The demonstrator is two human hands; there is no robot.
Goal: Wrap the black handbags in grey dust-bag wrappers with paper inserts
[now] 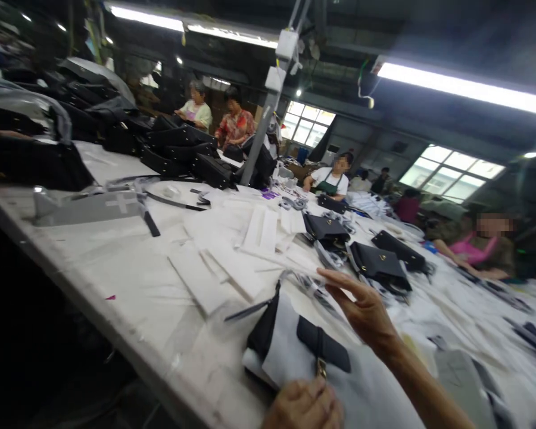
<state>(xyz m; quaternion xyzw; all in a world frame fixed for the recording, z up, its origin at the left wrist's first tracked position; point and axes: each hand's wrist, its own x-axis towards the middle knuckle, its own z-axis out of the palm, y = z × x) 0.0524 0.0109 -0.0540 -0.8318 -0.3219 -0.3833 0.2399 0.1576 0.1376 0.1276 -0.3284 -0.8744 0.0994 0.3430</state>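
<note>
A bag wrapped in pale grey sheet (pixel 286 345), with black side panels, lies at the table's near edge. Its black flap tab (pixel 324 344) and gold buckle (pixel 321 367) show through the wrapping. At the buckle's lower end, my left hand (pixel 304 405) has its fingers curled together on the strap tip, partly cut off by the frame. My right hand (pixel 361 304) is raised above the far side of the bag, fingers stretched out to the left, nothing visible in it.
White strips (pixel 199 277) lie beyond the bag on the white table (pixel 129 310). Black bags (pixel 379 265) stand to the right, and more black bags (pixel 183 146) are heaped at the back left. A metal post (pixel 261 140) rises mid-table. Several people sit around the far side.
</note>
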